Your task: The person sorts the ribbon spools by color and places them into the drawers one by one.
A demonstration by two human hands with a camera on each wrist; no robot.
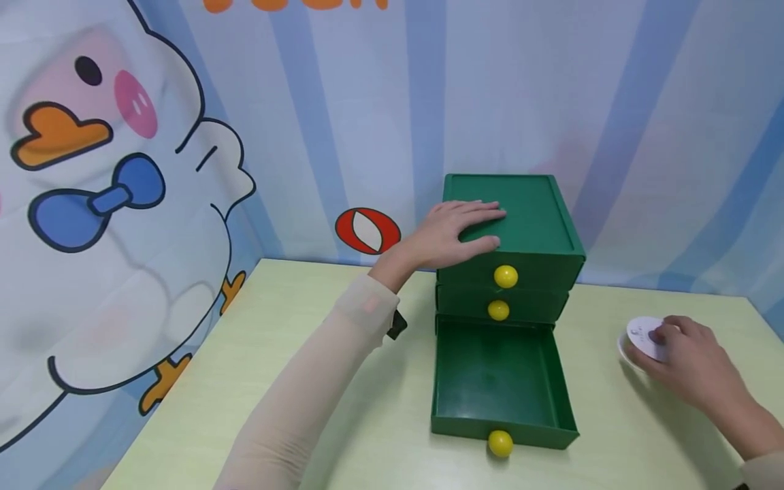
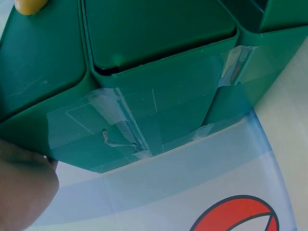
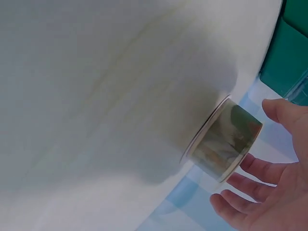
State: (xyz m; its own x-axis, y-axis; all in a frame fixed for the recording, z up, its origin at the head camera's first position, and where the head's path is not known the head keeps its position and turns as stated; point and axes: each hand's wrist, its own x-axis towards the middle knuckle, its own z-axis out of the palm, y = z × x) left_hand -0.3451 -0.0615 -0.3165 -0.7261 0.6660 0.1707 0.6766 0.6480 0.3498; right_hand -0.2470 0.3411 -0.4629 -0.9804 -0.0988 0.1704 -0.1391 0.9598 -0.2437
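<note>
Tape roll (image 3: 226,147) just beside R fingers (image 3: 250,185).

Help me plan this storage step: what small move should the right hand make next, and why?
Probably close the right hand round the small round white-lidded tin and lift it. Its fingers lie around the tin without clasping it, the green plastic drawer unit's bottom drawer stands pulled out with nothing visible inside, and the left hand rests flat on the unit's top, steadying it.
</note>
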